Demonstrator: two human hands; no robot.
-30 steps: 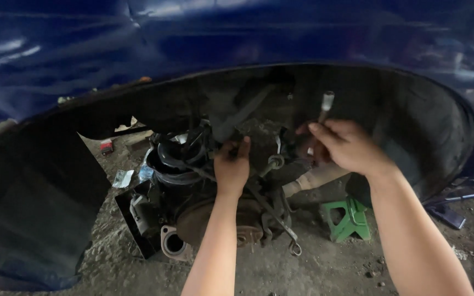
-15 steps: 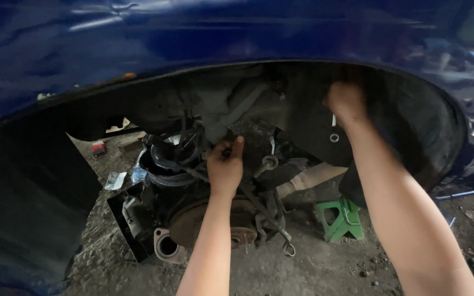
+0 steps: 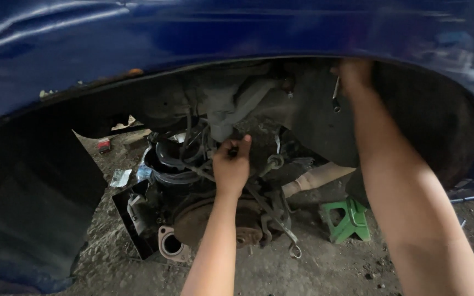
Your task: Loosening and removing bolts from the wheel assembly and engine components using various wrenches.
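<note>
Gritty gravel floor (image 3: 314, 268) — hands (image 3: 231, 167) amid rusty suspension (image 3: 215, 219)

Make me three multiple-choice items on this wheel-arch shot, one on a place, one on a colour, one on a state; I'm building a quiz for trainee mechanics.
1. Where is the right hand?
A. On the ground by the stand
B. High in the wheel arch, by a wrench
C. On the brake disc

2. What colour is the small stand on the ground?
A. Green
B. Red
C. Yellow

3. How does the left hand stand?
A. Flat and open on the fender
B. Hanging free, away from the car
C. Closed on a part by the coil spring

Answers: 1 B, the hand sits up under the blue fender; 2 A, the stand is plainly green; 3 C, its fingers curl around something dark.
</note>
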